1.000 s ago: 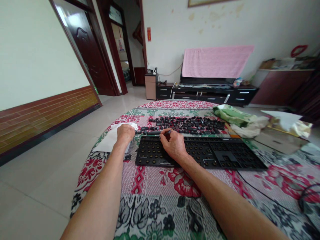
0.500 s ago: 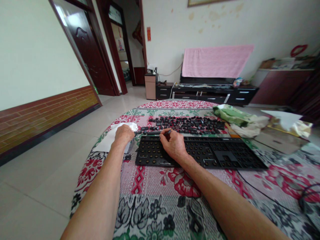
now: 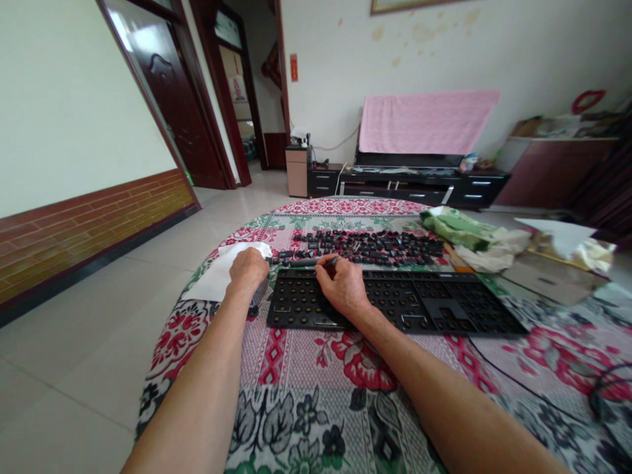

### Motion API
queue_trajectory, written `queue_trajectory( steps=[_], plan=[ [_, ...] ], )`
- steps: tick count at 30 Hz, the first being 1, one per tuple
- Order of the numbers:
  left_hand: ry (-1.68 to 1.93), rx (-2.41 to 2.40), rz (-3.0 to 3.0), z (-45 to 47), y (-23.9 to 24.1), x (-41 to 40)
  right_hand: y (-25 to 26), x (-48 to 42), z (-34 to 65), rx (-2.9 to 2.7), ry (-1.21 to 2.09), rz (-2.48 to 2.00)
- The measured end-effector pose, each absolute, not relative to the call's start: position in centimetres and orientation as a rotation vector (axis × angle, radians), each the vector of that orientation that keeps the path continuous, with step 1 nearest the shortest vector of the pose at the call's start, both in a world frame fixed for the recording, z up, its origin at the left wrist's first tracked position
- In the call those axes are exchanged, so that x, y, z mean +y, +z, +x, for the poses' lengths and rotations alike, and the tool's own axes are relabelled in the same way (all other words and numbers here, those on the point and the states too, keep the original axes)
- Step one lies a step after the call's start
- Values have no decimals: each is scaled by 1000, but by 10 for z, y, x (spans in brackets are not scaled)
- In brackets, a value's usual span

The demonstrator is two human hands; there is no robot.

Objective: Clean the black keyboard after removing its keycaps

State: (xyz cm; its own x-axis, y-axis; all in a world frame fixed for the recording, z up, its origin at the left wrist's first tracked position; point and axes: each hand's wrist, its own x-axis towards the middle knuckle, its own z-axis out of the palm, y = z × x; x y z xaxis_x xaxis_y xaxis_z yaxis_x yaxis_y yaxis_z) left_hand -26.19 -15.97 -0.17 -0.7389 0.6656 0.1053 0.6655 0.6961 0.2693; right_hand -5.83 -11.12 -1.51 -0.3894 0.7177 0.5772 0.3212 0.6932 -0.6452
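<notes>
My left hand (image 3: 248, 266) is closed over a white paper sheet (image 3: 207, 283), with a small black keycap (image 3: 268, 261) showing at its fingertips. My right hand (image 3: 343, 284) grips a slim dark pen-like tool (image 3: 303, 262), whose tip points left toward the left hand; its exact kind is unclear. Under the right hand lies a black keyboard (image 3: 395, 299), its keycaps off and rows of round switch spots bare. Behind both hands spreads a pile of loose black keycaps (image 3: 385, 245). Crumpled white tissue (image 3: 261, 248) sits beside the left hand.
A patterned tablecloth (image 3: 306, 375) covers the round table. At the right lie a green and white bag (image 3: 464, 230) and a box with papers (image 3: 553, 273). The keyboard's cable (image 3: 528, 388) runs off to the right. A towel-draped television (image 3: 427, 122) stands beyond.
My left hand has shifted very slightly to the right, toward the tool. The right hand and the tool look almost still.
</notes>
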Motion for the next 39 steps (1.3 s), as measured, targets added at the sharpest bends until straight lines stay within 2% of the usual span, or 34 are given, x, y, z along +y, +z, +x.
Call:
queue_trajectory(
  steps=[11,16,19,22,33,39],
  plan=[
    [420,2917,1081,-255,17,-163,-18,-109,-58,-1977,617,-794],
    [600,2697,1523,-232,30,-159,-16,-108,-58,-1945,684,-802],
    [746,2286,1875,-208,32,-154,-14,-104,-59,-1860,834,-832],
    [705,1993,2023,-188,32,-152,-11,-99,-60,-1722,1014,-861],
    [834,1832,2038,-169,34,-156,8,-112,-31,-1397,1619,-782],
    [926,1662,2214,-147,25,-163,5,-117,-1,-1272,1660,-702]
  ],
)
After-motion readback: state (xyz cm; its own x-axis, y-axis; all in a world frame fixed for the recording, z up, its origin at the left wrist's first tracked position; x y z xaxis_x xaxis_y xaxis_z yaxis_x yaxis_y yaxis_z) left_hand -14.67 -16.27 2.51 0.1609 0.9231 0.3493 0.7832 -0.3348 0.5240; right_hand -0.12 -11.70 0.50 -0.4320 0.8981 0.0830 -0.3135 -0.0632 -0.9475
